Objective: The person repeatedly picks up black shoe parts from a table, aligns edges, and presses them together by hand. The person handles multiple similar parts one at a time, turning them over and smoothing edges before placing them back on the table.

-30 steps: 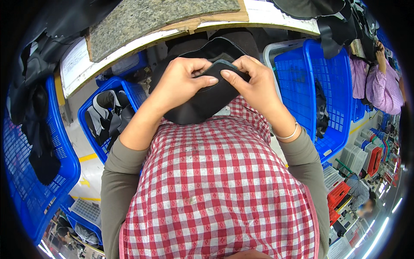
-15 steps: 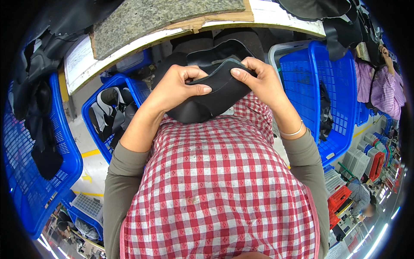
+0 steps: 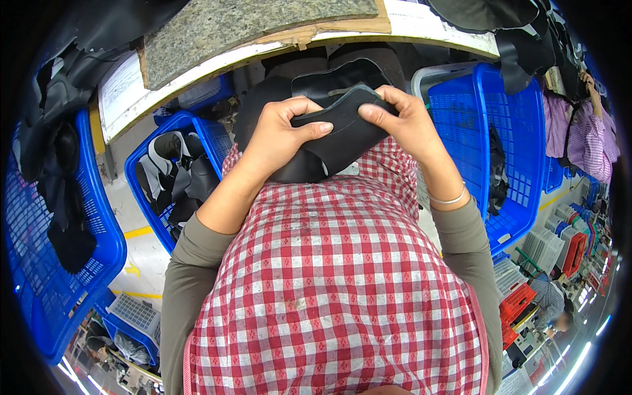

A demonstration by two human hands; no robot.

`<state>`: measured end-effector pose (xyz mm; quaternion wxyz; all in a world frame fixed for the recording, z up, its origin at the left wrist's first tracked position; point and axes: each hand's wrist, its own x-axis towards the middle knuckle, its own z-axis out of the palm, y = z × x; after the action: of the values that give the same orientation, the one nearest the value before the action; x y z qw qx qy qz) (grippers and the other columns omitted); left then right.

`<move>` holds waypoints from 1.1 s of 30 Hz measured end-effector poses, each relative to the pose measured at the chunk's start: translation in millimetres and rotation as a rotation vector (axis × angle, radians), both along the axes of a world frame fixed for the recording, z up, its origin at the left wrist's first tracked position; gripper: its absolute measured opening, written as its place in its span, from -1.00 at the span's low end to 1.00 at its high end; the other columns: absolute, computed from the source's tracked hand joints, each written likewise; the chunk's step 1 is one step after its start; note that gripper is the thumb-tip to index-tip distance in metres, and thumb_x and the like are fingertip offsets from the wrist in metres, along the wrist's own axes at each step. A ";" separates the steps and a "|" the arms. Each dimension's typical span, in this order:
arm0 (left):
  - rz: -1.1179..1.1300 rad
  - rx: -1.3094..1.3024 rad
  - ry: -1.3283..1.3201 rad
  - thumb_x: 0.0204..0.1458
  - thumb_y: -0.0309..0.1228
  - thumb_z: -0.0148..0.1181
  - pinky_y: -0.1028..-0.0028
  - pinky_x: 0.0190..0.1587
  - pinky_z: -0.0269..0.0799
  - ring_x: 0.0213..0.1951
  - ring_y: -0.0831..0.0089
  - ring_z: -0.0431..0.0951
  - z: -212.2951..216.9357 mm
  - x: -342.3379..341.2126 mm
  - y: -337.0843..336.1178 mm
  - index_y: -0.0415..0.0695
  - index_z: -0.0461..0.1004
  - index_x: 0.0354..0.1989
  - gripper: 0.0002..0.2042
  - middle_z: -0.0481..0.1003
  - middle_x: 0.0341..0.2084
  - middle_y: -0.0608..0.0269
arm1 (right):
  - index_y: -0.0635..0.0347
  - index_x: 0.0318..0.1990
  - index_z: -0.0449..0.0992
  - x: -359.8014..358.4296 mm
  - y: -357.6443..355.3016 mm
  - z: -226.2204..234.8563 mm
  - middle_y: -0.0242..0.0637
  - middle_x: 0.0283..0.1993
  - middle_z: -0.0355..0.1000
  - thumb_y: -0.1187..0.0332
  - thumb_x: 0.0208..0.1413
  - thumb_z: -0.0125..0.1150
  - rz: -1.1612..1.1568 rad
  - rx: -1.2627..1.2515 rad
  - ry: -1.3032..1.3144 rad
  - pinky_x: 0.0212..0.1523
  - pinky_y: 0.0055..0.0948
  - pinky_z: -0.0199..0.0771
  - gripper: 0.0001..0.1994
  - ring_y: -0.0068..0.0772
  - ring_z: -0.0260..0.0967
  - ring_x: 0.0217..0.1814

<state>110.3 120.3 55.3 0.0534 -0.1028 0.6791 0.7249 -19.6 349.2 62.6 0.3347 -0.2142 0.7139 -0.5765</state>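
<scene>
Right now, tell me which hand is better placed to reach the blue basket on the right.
The right hand, most likely: it pinches the black piece toward its right end, nearer the blue basket. The left hand grips farther left and would probably have to cross past the other.

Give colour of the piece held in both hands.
The piece is black; it shows best in the head view.
</scene>
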 end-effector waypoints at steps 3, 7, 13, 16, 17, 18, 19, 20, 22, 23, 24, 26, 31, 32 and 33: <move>0.039 -0.190 0.023 0.03 -0.46 0.50 0.49 -0.05 0.45 -0.24 0.53 0.57 0.7 -0.2 1.9 -0.28 0.69 -0.20 -0.79 0.60 -0.33 0.33 | 0.27 -0.19 0.67 -5.7 3.7 6.0 -0.45 -0.34 0.59 0.24 0.18 0.51 0.084 0.123 0.101 -0.15 -0.51 0.50 -0.74 -0.66 0.45 -0.24; 0.113 -0.281 0.193 0.07 -0.49 0.48 0.50 -0.06 0.43 -0.25 0.53 0.54 5.1 3.3 -6.3 -0.29 0.69 -0.20 -0.82 0.58 -0.35 0.32 | 0.30 -0.20 0.67 -7.6 -4.3 25.8 -0.41 -0.35 0.59 0.28 0.14 0.54 -0.048 0.087 -0.081 -0.15 -0.49 0.50 -0.74 -0.68 0.43 -0.24; 0.282 0.476 0.008 0.14 -0.53 0.42 0.51 0.06 0.47 -0.10 0.57 0.59 16.5 14.3 1.7 -0.21 0.65 -0.08 -0.81 0.64 -0.18 0.29 | 0.31 -0.18 0.67 -8.8 -12.7 66.3 -0.18 -0.33 0.62 0.27 0.11 0.55 -0.012 0.200 0.289 -0.28 -0.39 0.53 -0.71 -0.54 0.54 -0.31; 0.246 0.354 -0.068 0.15 -0.55 0.39 0.50 0.10 0.46 -0.04 0.57 0.58 20.9 6.2 2.0 -0.20 0.60 -0.01 -0.76 0.63 -0.15 0.30 | 0.33 -0.11 0.66 -14.7 -14.7 62.2 -0.11 -0.27 0.66 0.24 0.10 0.55 0.065 0.367 0.246 -0.18 -0.31 0.57 -0.65 -0.37 0.61 -0.24; 0.217 0.264 -0.128 0.15 -0.56 0.38 0.50 0.10 0.46 -0.04 0.57 0.58 23.8 3.4 0.3 -0.20 0.59 -0.03 -0.77 0.63 -0.14 0.32 | 0.33 -0.10 0.66 -12.3 -12.1 59.2 -0.12 -0.26 0.66 0.23 0.10 0.55 0.034 0.326 0.164 -0.14 -0.34 0.58 -0.65 -0.40 0.61 -0.22; 0.149 0.255 -0.092 0.15 -0.57 0.37 0.51 0.09 0.46 -0.07 0.58 0.58 27.4 -0.8 -5.8 -0.20 0.58 -0.04 -0.78 0.63 -0.16 0.33 | 0.33 -0.10 0.66 -11.0 -10.6 55.0 -0.13 -0.25 0.67 0.23 0.10 0.55 0.035 0.251 0.193 -0.14 -0.35 0.58 -0.64 -0.42 0.61 -0.21; 0.071 0.194 -0.211 0.15 -0.57 0.37 0.51 0.08 0.47 -0.09 0.58 0.59 32.6 -5.8 -13.3 -0.21 0.58 -0.05 -0.79 0.63 -0.18 0.34 | 0.34 -0.10 0.66 -8.1 -8.0 52.2 -0.14 -0.24 0.67 0.23 0.10 0.55 0.021 0.302 0.143 -0.14 -0.37 0.58 -0.64 -0.43 0.60 -0.21; -0.022 0.124 -0.238 0.15 -0.59 0.35 0.52 0.04 0.49 -0.14 0.60 0.60 38.4 -12.2 -21.1 -0.22 0.59 -0.08 -0.82 0.63 -0.22 0.34 | 0.33 -0.10 0.66 -5.8 -7.1 49.4 -0.15 -0.25 0.66 0.23 0.09 0.55 0.022 0.219 0.161 -0.14 -0.36 0.58 -0.64 -0.42 0.60 -0.22; -0.204 0.046 -0.111 0.17 -0.52 0.37 0.57 -0.02 0.51 -0.19 0.66 0.60 50.4 -27.4 -30.0 -0.24 0.60 -0.10 -0.84 0.64 -0.25 0.35 | 0.32 -0.11 0.66 -2.4 -6.6 47.8 -0.16 -0.27 0.64 0.24 0.09 0.56 0.026 0.133 0.158 -0.16 -0.36 0.56 -0.66 -0.40 0.60 -0.23; -0.248 0.015 -0.074 0.18 -0.50 0.37 0.58 -0.04 0.51 -0.21 0.67 0.59 55.8 -36.1 -30.4 -0.25 0.60 -0.09 -0.83 0.64 -0.26 0.35 | 0.31 -0.12 0.66 -1.0 -7.7 48.5 -0.17 -0.28 0.63 0.25 0.08 0.56 0.045 0.158 0.214 -0.17 -0.35 0.56 -0.66 -0.37 0.59 -0.24; -0.307 0.041 -0.018 0.20 -0.48 0.37 0.58 -0.05 0.52 -0.22 0.68 0.58 60.3 -47.2 -29.3 -0.28 0.60 -0.02 -0.78 0.64 -0.27 0.34 | 0.29 -0.13 0.66 0.1 -9.6 50.0 -0.17 -0.29 0.62 0.26 0.07 0.56 0.061 0.157 0.273 -0.18 -0.34 0.55 -0.67 -0.33 0.59 -0.26; -0.374 -0.042 -0.032 0.23 -0.40 0.35 0.59 -0.11 0.50 -0.25 0.68 0.56 69.1 -71.7 -28.1 -0.29 0.63 -0.08 -0.79 0.63 -0.30 0.36 | 0.25 -0.18 0.65 2.2 -13.8 54.7 -0.13 -0.31 0.59 0.22 0.04 0.57 0.068 0.121 0.354 -0.21 -0.25 0.52 -0.68 -0.15 0.59 -0.26; -0.614 -0.038 -0.186 0.25 -0.29 0.33 0.63 -0.31 0.48 -0.38 0.69 0.57 78.3 -123.5 -31.8 -0.23 0.66 -0.20 -0.78 0.62 -0.39 0.42 | 0.27 -0.22 0.63 8.4 -18.8 63.5 -0.19 -0.40 0.58 0.21 0.02 0.59 0.018 0.290 0.406 -0.32 -0.33 0.46 -0.66 -0.39 0.48 -0.36; -0.677 -0.017 -0.165 0.27 -0.31 0.31 0.62 -0.31 0.50 -0.37 0.68 0.57 78.4 -127.9 -32.3 -0.24 0.66 -0.19 -0.78 0.62 -0.39 0.42 | 0.23 -0.22 0.64 9.6 -18.6 63.5 -0.15 -0.37 0.59 0.12 0.01 0.58 0.014 0.336 0.415 -0.28 -0.23 0.50 -0.63 -0.19 0.54 -0.31; -0.707 -0.048 -0.166 0.28 -0.32 0.29 0.61 -0.31 0.52 -0.37 0.68 0.58 78.6 -131.3 -33.4 -0.25 0.66 -0.18 -0.79 0.63 -0.38 0.41 | 0.19 -0.22 0.65 10.5 -18.3 63.0 -0.11 -0.34 0.61 0.04 -0.01 0.57 0.010 0.381 0.423 -0.23 -0.13 0.54 -0.59 0.01 0.61 -0.26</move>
<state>-21.0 86.8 133.9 0.3531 0.0785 0.6829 0.6347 -9.1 330.9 125.6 0.2151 -0.2665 0.8624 -0.3728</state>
